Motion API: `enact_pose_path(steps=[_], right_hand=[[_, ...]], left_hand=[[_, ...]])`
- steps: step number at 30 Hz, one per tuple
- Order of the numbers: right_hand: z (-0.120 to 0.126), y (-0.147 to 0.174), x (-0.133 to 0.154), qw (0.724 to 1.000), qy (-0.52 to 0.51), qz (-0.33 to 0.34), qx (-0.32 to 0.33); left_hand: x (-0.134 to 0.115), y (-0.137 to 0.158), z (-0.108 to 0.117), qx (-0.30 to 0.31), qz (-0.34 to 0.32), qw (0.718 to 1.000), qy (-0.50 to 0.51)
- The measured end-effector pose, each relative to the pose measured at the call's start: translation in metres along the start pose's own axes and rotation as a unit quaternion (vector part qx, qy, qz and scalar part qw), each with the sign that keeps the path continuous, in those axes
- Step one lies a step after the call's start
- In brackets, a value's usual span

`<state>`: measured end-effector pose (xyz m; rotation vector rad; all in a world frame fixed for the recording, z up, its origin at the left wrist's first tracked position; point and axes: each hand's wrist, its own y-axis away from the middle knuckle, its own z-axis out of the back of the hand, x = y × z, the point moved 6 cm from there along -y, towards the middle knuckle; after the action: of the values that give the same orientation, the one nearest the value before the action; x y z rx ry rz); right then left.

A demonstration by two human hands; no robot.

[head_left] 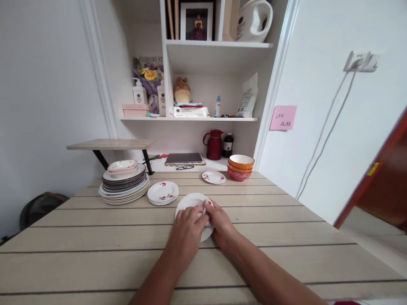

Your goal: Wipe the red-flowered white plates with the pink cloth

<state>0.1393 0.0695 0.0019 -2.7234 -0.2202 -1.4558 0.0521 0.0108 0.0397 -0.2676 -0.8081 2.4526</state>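
A small white plate [184,204] with a red flower by its rim is held tilted over the middle of the table. At its right edge my right hand [224,224] is closed, thumb on top and fingers behind. My left hand [187,224] lies across the plate's face, fingers bent onto a crumpled white wipe [202,212], mostly hidden; whether it is paper or cloth I cannot tell. To the left sits a short stack of flowered plates [163,192]. Another flowered plate [213,177] lies beyond my hands.
A tall stack of plates [124,188] with small pink-rimmed dishes on top stands at left, by a raised wooden stand [110,145]. Stacked bowls [241,167] are at the back right. Behind are a closed laptop [183,158], glasses [185,167] and a red jug [214,145].
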Motion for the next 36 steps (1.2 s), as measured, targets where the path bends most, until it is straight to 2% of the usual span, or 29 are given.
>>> enact_pose_path(steps=[1, 5, 6, 8, 10, 12, 13, 14, 16, 19, 20, 22, 26, 28, 30, 32, 34, 35, 36], right_hand=[[-0.001, 0.000, 0.000, 1.000, 0.005, -0.001, 0.004], [0.000, 0.000, -0.002, 1.000, 0.029, -0.009, -0.002], [0.000, 0.000, -0.003, 0.999, 0.032, -0.010, -0.006], [0.001, 0.000, -0.003, 0.999, 0.032, -0.012, -0.013], [0.002, 0.000, -0.003, 1.000, 0.022, -0.013, -0.015], [0.002, -0.001, -0.003, 1.000, 0.006, -0.014, -0.013], [0.002, -0.001, -0.003, 1.000, 0.000, -0.014, -0.010], [0.002, -0.001, -0.002, 1.000, -0.005, -0.013, -0.008], [0.002, 0.000, -0.002, 1.000, 0.002, -0.015, -0.010], [0.001, 0.001, -0.002, 0.999, 0.028, -0.019, -0.018], [0.001, 0.001, -0.002, 0.999, 0.034, -0.019, -0.017], [-0.001, 0.002, -0.002, 0.999, 0.037, -0.019, -0.009], [-0.002, 0.003, -0.002, 0.999, 0.028, -0.020, 0.003], [-0.003, 0.002, -0.003, 1.000, 0.019, -0.018, 0.011], [-0.004, 0.002, -0.003, 1.000, 0.018, -0.014, 0.016], [-0.004, 0.002, -0.003, 0.999, 0.031, -0.011, 0.017], [-0.005, 0.003, -0.003, 0.998, 0.049, -0.017, 0.020], [-0.006, 0.003, -0.004, 0.998, 0.055, -0.020, 0.022], [-0.006, 0.004, -0.004, 0.998, 0.058, -0.022, 0.024]], left_hand=[[0.005, 0.000, 0.001, -0.008, 0.019, 1.000, 0.005], [0.042, 0.004, 0.006, -0.033, 0.196, 0.980, -0.027], [0.047, 0.005, 0.007, -0.034, 0.220, 0.974, -0.041], [0.043, 0.006, 0.007, -0.027, 0.205, 0.977, -0.053], [0.024, 0.004, 0.005, -0.016, 0.113, 0.993, -0.038], [-0.002, 0.002, 0.003, -0.006, -0.008, 1.000, -0.013], [-0.011, 0.002, 0.002, -0.002, -0.045, 0.999, -0.001], [-0.013, 0.002, 0.001, 0.001, -0.050, 0.999, 0.006], [-0.004, 0.000, 0.001, -0.004, 0.009, 1.000, 0.009], [0.029, 0.003, 0.004, -0.015, 0.178, 0.984, -0.023], [0.037, 0.005, 0.006, -0.017, 0.208, 0.977, -0.037], [0.038, 0.007, 0.008, -0.021, 0.205, 0.977, -0.052], [0.003, 0.003, 0.007, -0.025, 0.030, 0.999, -0.021], [-0.009, 0.002, 0.005, -0.026, -0.025, 0.999, 0.009], [-0.003, 0.001, 0.003, -0.041, -0.008, 0.999, 0.029], [0.017, 0.003, 0.001, -0.077, 0.068, 0.994, 0.036], [0.040, 0.008, 0.001, -0.136, 0.158, 0.977, 0.038], [0.048, 0.012, 0.002, -0.166, 0.188, 0.967, 0.037], [0.050, 0.013, 0.002, -0.179, 0.188, 0.965, 0.041]])
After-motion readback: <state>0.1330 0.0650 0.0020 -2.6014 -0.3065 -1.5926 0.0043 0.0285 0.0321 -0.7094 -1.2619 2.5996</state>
